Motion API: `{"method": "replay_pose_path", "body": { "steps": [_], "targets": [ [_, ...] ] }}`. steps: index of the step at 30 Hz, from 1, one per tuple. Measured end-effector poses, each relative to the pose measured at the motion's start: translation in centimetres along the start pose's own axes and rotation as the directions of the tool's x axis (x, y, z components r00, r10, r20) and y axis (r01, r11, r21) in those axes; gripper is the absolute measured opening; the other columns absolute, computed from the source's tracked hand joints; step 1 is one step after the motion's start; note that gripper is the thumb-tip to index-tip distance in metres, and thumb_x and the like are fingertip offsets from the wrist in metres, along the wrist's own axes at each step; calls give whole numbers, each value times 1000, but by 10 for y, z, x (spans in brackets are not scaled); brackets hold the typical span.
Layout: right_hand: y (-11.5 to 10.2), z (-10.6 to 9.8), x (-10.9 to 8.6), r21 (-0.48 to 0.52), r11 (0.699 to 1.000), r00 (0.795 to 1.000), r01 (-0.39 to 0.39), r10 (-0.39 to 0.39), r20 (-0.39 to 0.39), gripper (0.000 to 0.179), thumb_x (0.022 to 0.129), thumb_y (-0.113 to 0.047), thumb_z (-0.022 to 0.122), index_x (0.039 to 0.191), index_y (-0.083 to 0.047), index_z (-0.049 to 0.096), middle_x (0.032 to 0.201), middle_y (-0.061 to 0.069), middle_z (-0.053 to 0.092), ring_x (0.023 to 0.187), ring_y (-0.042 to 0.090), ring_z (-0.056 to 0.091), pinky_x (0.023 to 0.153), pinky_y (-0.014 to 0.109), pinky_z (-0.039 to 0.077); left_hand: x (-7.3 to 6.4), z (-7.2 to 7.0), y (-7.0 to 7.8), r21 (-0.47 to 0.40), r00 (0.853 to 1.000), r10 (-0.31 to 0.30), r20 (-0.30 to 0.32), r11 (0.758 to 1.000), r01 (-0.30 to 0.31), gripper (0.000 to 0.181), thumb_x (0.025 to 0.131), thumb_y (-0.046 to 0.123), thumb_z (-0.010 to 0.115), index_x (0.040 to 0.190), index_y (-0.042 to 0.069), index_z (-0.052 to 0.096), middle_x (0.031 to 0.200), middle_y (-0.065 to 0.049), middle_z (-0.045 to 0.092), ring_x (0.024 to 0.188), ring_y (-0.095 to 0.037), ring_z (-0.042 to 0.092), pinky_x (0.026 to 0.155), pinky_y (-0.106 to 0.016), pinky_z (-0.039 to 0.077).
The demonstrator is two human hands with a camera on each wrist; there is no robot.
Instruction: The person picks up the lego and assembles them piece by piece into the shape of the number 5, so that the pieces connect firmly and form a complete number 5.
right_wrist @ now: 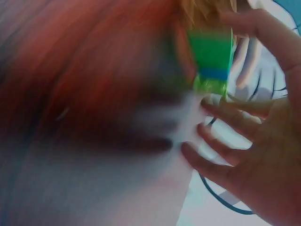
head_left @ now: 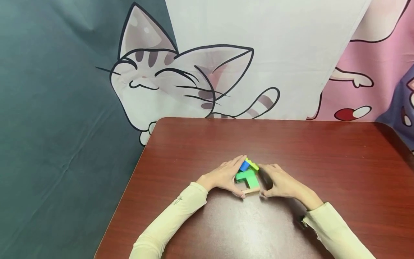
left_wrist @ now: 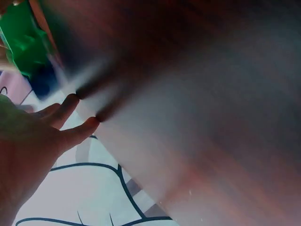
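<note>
A small build of toy blocks sits near the middle of the brown table, between both hands. It has a green angular block (head_left: 250,179), a blue block (head_left: 244,166), a yellow-green block (head_left: 252,164) at the far end and a tan block (head_left: 251,190) at the near end. My left hand (head_left: 226,176) holds the build from the left, thumb by the tan end and index fingertip at the blue block. Curved around the right side, my right hand (head_left: 283,181) has its thumb beside the tan end and spread fingertips close to the yellow-green end.
The brown table (head_left: 323,154) has a rounded far edge. Behind it hangs a cloth with a printed cat (head_left: 155,82). A dark green curtain (head_left: 64,144) hangs at the left, and pink cloth (head_left: 365,82) shows at the right.
</note>
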State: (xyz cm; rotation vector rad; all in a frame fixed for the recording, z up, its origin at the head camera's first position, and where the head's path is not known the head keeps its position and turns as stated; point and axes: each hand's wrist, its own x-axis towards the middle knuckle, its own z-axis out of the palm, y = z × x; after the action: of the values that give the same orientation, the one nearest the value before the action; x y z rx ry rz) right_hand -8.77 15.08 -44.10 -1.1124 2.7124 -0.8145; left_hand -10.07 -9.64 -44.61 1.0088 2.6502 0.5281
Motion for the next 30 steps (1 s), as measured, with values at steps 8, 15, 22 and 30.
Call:
{"method": "replay_pose_path", "body": {
  "steps": [8,15,22,30],
  "targets": [
    [0,3,-2,26,1000,1000,6,-6,20,94,61,-26,79,138,6,35,129,18,50,112,33,44,89,52,39,3,1,2,-36,1000,8,21,999,-7,128,60,67,73,149,7,2,152,-7,14,137,-11,16,107,-40,23],
    [1,-4,5,77,996,997,-54,58,-44,58,84,-20,66,127,12,45,117,23,58,105,34,56,88,50,43,-9,-4,4,-123,995,-99,-29,988,94,126,61,65,74,150,8,4,152,-11,13,138,-22,16,106,-46,24],
    [0,0,24,69,983,980,-170,176,-97,36,90,-23,61,112,5,61,93,10,68,81,21,65,71,42,51,-18,-1,6,-92,968,-161,-195,985,146,52,80,39,72,114,7,48,101,-2,51,89,-12,49,74,-27,43],
    [3,5,44,81,974,969,-210,218,-118,29,87,-16,63,108,3,64,93,13,67,81,24,64,70,44,50,-14,4,3,-118,970,-100,-222,990,75,21,84,20,71,90,12,52,77,7,54,68,-3,50,61,-17,41]
  ]
}}
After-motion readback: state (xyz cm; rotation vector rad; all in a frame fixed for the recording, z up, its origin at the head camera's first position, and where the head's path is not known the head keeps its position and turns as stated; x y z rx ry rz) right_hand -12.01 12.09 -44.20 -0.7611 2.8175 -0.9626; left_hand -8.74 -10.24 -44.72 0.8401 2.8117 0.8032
